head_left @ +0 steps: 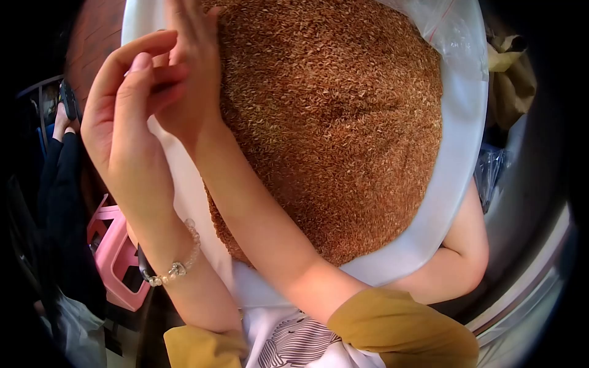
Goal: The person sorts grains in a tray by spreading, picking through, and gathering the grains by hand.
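A large white basin (463,122) spans the middle of the view, resting on or close to the person's lap. A thick layer of reddish-brown grain (331,116) fills it. My right hand (190,73) reaches across to the basin's upper left edge, its fingers extended and nothing visible in it. Beside it, partly in front, is my left hand (132,101), with bent fingers and thumb apart. I see nothing between them, though the inner fingertips are partly hidden by overlap with the right hand. A beaded bracelet (178,268) circles the left wrist.
A clear plastic bag (451,30) lies over the basin's upper right rim. Left of the basin stands a pink plastic stool (113,257). Another person's dark-trousered leg (58,184) shows at far left. A brown bag (512,86) is beyond the right rim.
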Action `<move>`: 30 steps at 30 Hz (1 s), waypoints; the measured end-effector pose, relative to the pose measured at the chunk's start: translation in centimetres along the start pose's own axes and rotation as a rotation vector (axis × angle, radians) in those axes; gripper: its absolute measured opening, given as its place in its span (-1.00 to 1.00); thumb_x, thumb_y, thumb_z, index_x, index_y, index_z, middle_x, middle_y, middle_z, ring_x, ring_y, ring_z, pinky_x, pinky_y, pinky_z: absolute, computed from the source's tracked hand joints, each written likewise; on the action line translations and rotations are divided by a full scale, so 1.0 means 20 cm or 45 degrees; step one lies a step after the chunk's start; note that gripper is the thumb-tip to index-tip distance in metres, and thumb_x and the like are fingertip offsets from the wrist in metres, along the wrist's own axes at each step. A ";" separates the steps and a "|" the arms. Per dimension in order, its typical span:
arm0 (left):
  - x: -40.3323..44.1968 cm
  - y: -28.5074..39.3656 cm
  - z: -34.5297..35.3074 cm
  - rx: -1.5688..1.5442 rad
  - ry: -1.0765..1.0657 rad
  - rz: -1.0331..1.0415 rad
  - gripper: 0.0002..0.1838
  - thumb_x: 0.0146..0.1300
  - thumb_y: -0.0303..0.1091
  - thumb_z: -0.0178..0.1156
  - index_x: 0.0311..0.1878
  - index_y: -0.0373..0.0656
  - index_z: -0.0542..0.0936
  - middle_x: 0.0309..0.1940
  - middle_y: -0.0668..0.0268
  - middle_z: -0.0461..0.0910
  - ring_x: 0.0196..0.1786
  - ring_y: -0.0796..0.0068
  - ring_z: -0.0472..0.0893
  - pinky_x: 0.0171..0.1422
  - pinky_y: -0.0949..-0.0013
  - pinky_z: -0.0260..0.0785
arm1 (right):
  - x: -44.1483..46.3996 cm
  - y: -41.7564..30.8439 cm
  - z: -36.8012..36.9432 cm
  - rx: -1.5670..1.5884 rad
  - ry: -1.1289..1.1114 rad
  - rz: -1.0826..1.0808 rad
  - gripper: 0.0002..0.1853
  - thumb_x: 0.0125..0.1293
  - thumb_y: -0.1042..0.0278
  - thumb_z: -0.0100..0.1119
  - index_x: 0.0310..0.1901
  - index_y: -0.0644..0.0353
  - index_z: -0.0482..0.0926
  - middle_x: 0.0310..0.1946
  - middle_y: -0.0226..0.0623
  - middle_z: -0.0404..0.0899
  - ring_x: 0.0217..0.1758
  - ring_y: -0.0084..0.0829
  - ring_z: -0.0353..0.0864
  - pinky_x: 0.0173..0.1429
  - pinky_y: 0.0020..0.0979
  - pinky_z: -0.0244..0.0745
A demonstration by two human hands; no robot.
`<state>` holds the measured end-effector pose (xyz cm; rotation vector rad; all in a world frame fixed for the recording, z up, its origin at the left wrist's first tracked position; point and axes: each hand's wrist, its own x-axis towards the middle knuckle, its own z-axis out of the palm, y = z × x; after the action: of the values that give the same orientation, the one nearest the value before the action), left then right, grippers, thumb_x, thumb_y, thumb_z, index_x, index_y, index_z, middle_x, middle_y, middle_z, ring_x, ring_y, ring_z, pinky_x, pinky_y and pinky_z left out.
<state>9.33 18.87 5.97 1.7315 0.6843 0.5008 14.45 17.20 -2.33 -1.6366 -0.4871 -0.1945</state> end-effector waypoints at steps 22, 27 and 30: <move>0.01 0.01 -0.03 0.160 0.036 0.113 -0.56 0.47 -0.34 -0.28 0.07 -0.41 0.55 0.04 -0.02 0.61 -0.07 0.36 0.68 0.03 0.45 0.54 | 0.05 0.21 -0.17 1.923 0.041 0.873 -0.34 0.43 0.00 -0.08 0.37 0.38 0.29 0.31 -0.09 0.41 0.20 -0.34 0.46 0.35 -0.29 0.24; 0.00 0.02 -0.01 0.262 -0.026 0.142 -0.56 0.46 -0.33 -0.27 0.09 -0.35 0.56 0.04 0.04 0.63 -0.07 0.39 0.68 0.02 0.46 0.53 | 0.06 0.28 -0.23 1.776 0.087 0.847 -0.38 0.41 0.06 -0.03 0.37 0.30 0.32 0.27 -0.13 0.45 0.16 -0.34 0.48 0.32 -0.28 0.27; 0.01 0.00 -0.02 0.285 -0.082 0.213 -0.58 0.45 -0.31 -0.23 0.08 -0.29 0.59 0.02 0.09 0.65 -0.08 0.43 0.68 0.02 0.48 0.51 | 0.17 0.25 -0.40 1.699 -0.017 0.795 -0.35 0.49 0.05 -0.22 0.41 0.41 0.14 0.41 0.03 0.16 0.45 -0.21 0.13 0.52 -0.23 0.03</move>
<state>9.20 19.30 6.09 2.0181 0.5687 0.4958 20.77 9.70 -4.36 -0.4044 -0.0196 0.5244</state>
